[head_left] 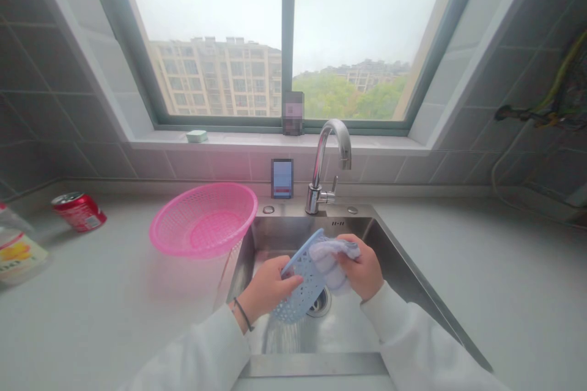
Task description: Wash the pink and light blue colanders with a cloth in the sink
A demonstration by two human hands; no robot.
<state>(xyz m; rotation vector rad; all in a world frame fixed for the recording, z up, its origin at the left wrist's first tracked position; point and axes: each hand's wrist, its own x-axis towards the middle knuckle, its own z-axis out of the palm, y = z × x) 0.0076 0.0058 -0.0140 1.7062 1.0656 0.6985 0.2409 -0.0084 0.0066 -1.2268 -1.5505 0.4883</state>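
Note:
Over the sink, my left hand (pixel 270 286) grips the rim of a light blue perforated plastic basket (pixel 303 287), its thumb on the near side. The basket is tilted on edge, and its far side is partly hidden. In my right hand (pixel 365 267) is a bunched white cloth (pixel 331 256) with faint stripes, pressed against the basket's right part near the rim. Below them lies the stainless steel sink (pixel 362 330), its drain (pixel 321 302) partly covered by the basket.
A pink plastic basket (pixel 204 220) rests on the counter left of the sink. Behind the sink rises a chrome faucet (pixel 316 177), beside a phone-like screen (pixel 282 178). Farther left are a red can (pixel 79 212) and a labelled bottle (pixel 18 250). A pale green block (pixel 197 135) sits on the windowsill.

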